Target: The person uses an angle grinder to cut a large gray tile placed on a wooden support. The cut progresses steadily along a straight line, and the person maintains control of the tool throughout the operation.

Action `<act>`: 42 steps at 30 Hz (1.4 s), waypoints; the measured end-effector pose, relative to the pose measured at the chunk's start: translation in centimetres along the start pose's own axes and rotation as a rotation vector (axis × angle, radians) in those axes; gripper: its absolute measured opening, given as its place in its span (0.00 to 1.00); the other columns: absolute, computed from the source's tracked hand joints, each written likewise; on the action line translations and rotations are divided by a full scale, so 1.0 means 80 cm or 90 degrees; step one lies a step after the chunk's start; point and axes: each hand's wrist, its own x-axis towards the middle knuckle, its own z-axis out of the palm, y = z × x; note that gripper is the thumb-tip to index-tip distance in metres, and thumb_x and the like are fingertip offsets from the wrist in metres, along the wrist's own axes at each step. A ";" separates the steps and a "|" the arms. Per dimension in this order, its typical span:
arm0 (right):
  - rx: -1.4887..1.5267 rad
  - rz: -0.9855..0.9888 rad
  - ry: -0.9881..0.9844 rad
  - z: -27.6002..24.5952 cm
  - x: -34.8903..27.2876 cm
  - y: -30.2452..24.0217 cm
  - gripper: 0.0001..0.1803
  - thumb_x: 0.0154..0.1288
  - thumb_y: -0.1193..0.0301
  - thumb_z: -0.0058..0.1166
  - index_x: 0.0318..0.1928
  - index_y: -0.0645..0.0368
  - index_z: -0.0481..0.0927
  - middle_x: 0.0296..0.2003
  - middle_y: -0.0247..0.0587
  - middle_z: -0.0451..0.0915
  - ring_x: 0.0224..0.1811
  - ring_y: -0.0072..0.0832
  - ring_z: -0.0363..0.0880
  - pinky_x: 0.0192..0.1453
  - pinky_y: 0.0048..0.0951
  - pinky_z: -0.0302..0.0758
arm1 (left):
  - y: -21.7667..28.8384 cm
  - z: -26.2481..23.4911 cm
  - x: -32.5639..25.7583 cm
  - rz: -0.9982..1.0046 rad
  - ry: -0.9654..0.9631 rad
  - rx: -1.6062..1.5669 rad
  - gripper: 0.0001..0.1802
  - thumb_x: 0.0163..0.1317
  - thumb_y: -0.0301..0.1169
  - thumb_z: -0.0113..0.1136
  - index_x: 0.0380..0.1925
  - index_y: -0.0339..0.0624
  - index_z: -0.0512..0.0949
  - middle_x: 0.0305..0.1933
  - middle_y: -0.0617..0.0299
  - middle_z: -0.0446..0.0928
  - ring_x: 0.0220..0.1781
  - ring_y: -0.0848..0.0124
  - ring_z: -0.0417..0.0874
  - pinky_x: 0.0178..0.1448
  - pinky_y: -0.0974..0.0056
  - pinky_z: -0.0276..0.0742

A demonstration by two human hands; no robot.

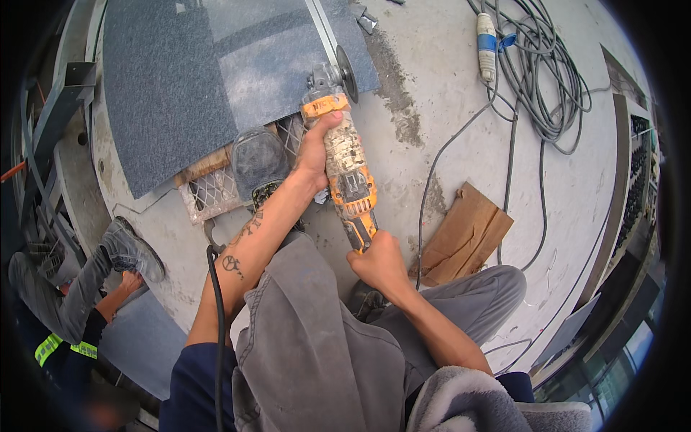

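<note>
Both of my hands hold a worn orange-and-grey angle grinder [347, 155], its body smeared with pale dust. My left hand [314, 153] wraps round the front of the body, just behind the gear head, with the thumb across the top. Closed round the rear handle is my right hand [381, 265]. The cutting disc [347, 73] stands upright beside a metal straightedge [322, 29] at the right part of a dark grey slab [162, 101]. Whether the disc touches the slab, I cannot tell. Pale dust covers part of the slab.
A shoe [260, 160] is by the slab's near edge, beside a mesh-patterned block [212, 196]. Coiled cable [551, 79] with a blue-and-white connector [486, 47] lies at right, near flattened cardboard [464, 234]. Another person [72, 302] sits at left by a grey sheet [137, 345].
</note>
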 end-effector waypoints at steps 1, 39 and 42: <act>0.001 -0.008 -0.001 0.000 0.000 0.001 0.16 0.49 0.71 0.60 0.28 0.77 0.77 0.27 0.69 0.80 0.35 0.59 0.83 0.40 0.46 0.78 | -0.001 0.000 -0.001 0.002 0.003 0.008 0.30 0.57 0.52 0.58 0.47 0.37 0.71 0.34 0.52 0.79 0.34 0.62 0.85 0.37 0.56 0.86; -0.015 -0.042 0.034 0.001 0.005 -0.009 0.16 0.47 0.72 0.61 0.29 0.77 0.77 0.27 0.69 0.80 0.35 0.59 0.82 0.38 0.47 0.79 | 0.009 -0.003 0.010 0.021 -0.007 -0.003 0.29 0.57 0.52 0.59 0.46 0.38 0.71 0.32 0.52 0.79 0.32 0.62 0.85 0.35 0.56 0.86; -0.021 -0.010 0.018 0.002 0.000 -0.002 0.16 0.48 0.72 0.61 0.30 0.77 0.77 0.28 0.69 0.80 0.36 0.60 0.82 0.40 0.47 0.79 | 0.000 -0.002 0.004 0.012 -0.003 -0.008 0.29 0.57 0.52 0.59 0.46 0.38 0.71 0.33 0.52 0.79 0.32 0.62 0.85 0.35 0.57 0.86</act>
